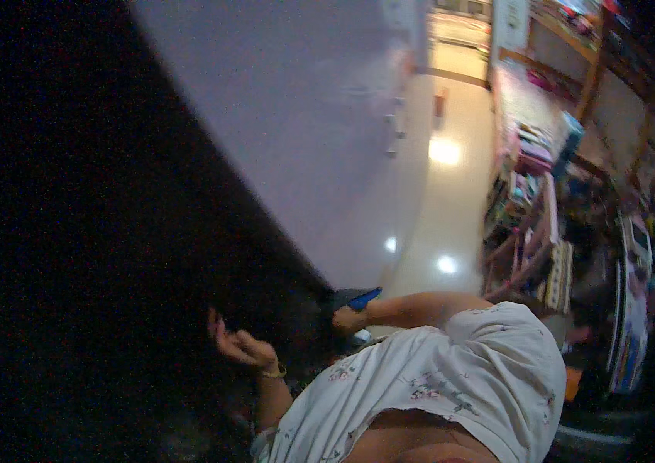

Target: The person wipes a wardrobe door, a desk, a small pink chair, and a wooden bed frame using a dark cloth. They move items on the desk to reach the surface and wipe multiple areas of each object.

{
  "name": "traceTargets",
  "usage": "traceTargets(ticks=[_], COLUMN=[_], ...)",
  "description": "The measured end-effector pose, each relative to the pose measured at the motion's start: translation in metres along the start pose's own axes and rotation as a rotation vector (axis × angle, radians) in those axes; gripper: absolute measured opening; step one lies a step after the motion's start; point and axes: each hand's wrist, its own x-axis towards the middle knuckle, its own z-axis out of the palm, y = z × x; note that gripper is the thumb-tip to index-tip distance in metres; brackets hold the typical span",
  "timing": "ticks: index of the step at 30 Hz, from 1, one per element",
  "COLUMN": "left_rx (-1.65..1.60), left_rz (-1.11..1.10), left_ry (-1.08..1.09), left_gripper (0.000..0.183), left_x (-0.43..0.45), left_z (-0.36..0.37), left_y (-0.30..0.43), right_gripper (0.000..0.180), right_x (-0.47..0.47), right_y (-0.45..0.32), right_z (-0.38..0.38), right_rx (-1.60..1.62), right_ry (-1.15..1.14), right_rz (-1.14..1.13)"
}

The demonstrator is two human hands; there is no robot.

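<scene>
My left hand (241, 347), with a bangle at the wrist, reaches into a very dark area on the left. Its fingers are extended and I see nothing held in them. Close in front of my body, my right hand (351, 319) is closed around a slim blue object (365, 298). What exactly the blue object is stays unclear, since the picture is blurred. Just beyond that hand is the lower corner of a large pale grey-lilac door panel (304, 116). Metal latch fittings (394, 134) sit near the panel's right edge.
A glossy cream floor (449, 197) runs away beside the panel, reflecting lights. Along its right side stand cluttered shelves (588, 75) and a pinkish rack (527, 243) with blurred items. A small reddish-brown object (439, 105) lies farther down the floor. Darkness hides the left side.
</scene>
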Motion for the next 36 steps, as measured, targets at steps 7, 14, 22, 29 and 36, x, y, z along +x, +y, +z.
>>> traceTargets(ticks=[7, 14, 22, 29, 36], left_rx=[-0.392, -0.927, -1.311, -0.909, -0.903], left_rz=[-0.339, -0.699, -1.735, -1.494, -1.114], left_ry=[-0.538, -1.172, -1.994, -2.086, -2.293], left_gripper=[0.030, 0.046, 0.062, 0.043, 0.041], left_x=[-0.062, -0.133, -0.150, -0.164, -0.159], left_z=[0.030, 0.146, 0.229, 0.292, 0.343], left_y=[0.051, 0.115, 0.189, 0.277, 0.409], right_gripper=[0.031, 0.037, 0.042, 0.071, 0.068], right_x=[-0.031, -0.221, -0.264, -0.359, -0.393], right_y=[0.111, 0.091, 0.072, 0.099, 0.124], right_z=[0.131, 0.136, 0.171, 0.262, 0.399], right_rx=[1.993, 2.616, 2.440, 2.282, 2.295], right_ry=[0.726, 1.142, 1.735, 2.005, 2.076], right_rz=[0.025, -0.749, -0.602, -0.484, 0.448])
